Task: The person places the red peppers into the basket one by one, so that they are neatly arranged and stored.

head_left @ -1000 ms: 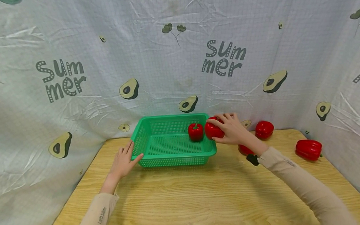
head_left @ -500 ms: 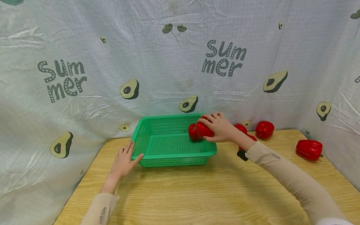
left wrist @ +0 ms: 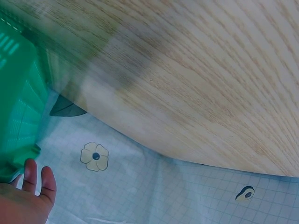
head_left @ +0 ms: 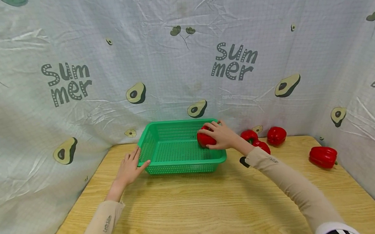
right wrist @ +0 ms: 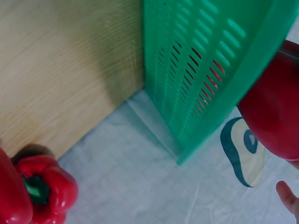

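Your right hand [head_left: 224,135] grips the pepper [head_left: 204,139] mid-frame, left hand [head_left: 128,169] relaxed against the basket [head_left: 181,162]: ease down gently!

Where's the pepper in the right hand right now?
In the head view, the red pepper is gripped by the right hand over the right end of the green basket, opposite the left hand.
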The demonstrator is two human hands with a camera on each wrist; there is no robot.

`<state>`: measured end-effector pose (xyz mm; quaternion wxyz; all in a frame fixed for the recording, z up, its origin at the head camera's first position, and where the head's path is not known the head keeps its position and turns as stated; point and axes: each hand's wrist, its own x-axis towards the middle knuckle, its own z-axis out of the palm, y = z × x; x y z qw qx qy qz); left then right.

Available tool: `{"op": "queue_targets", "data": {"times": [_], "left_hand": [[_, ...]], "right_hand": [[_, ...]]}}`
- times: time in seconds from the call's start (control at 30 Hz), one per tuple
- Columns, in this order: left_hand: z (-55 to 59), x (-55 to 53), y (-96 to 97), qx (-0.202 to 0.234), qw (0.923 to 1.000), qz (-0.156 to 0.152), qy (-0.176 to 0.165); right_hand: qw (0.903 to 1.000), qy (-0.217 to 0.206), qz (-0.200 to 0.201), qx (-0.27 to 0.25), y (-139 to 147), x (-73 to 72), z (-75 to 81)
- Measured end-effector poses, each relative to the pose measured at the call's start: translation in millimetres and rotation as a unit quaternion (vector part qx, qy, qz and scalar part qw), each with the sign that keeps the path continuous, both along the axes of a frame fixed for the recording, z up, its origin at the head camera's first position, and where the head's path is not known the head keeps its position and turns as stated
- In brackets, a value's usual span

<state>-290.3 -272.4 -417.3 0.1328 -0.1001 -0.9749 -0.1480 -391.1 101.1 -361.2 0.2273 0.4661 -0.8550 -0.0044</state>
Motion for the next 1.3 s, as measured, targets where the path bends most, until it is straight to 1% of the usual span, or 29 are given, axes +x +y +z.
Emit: {"op": "queue_targets", "data": {"times": [0.13,0.27,0.43,0.6,0.77,1.0,1.3], "left_hand": [[-1.5,-0.7,-0.3,0.001,1.0,0.0,0.003],[-1.5,-0.7,0.3,-0.001,1.0,0.001,0.006],[-0.7,0.0,0.9,-0.001,1.0,0.0,0.005],[-0.5,0.3,1.0,-0.001,1.0,0.001,0.002],[-0.2,0.5,1.3,-0.001,1.0,0.002,0.003],[-0.5,0.4,1.3,-0.001,1.0,0.001,0.008],[-0.9,-0.5,1.1,-0.001,1.0,0.0,0.006]], "right_hand": [[0.9999,0.0,0.004,0.01,-1.9,-3.5,-6.4],[0.9997,-0.011,0.003,0.019,-2.9,-5.3,-12.3],[0.999,-0.026,-0.012,0.034,-5.2,-5.8,-17.8],[0.9981,-0.026,-0.025,0.051,-6.5,-7.6,-23.6],[0.9964,-0.03,-0.037,0.071,-7.7,-8.4,-25.5],[0.993,-0.063,-0.057,0.082,-10.5,-9.5,-26.0],[0.9833,-0.106,-0.089,0.118,-20.3,-12.8,-31.5]]}}
